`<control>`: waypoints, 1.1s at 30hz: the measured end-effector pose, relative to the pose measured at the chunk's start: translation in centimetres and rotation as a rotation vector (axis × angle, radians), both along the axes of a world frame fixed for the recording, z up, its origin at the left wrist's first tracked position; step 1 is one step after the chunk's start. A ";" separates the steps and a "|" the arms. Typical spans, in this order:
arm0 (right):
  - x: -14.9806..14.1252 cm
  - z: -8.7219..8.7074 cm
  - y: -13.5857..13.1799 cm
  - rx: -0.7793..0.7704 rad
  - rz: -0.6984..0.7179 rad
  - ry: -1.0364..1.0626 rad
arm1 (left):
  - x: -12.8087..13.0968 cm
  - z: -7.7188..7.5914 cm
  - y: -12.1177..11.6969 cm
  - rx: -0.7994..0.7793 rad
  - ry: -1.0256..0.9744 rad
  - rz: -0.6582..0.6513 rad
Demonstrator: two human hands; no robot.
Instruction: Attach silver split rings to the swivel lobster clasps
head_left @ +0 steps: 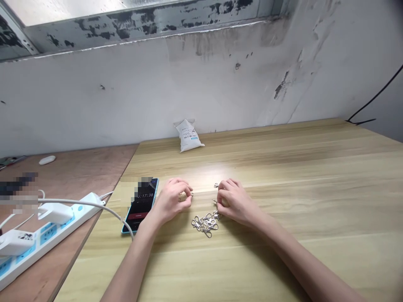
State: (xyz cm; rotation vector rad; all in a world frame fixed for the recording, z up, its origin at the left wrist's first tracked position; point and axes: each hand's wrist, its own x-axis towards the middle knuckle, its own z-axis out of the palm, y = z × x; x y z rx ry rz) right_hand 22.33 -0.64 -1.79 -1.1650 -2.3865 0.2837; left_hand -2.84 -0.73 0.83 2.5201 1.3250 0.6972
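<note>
A small pile of silver lobster clasps (206, 223) lies on the wooden table between my forearms. My left hand (174, 199) is left of the pile, thumb and index finger pinched on a small metal ring (192, 194), mostly covered by the fingertips. At the pile's upper right edge, my right hand (232, 197) has its fingers closed on a silver lobster clasp, of which only a thin end (215, 201) pokes out. Just beyond these fingers rests another small metal piece (216, 185), possibly rings.
A phone (141, 205) showing a timer lies beside my left wrist, with a white cable (110, 209) across its corner. A white package (189, 136) stands near the wall. On the brown table at left sits a power strip (50, 235) with plugged-in chargers.
</note>
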 end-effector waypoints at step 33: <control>-1.1 -0.2 -0.7 0.200 0.026 0.030 | 2.4 -0.7 -0.7 0.033 0.009 -0.019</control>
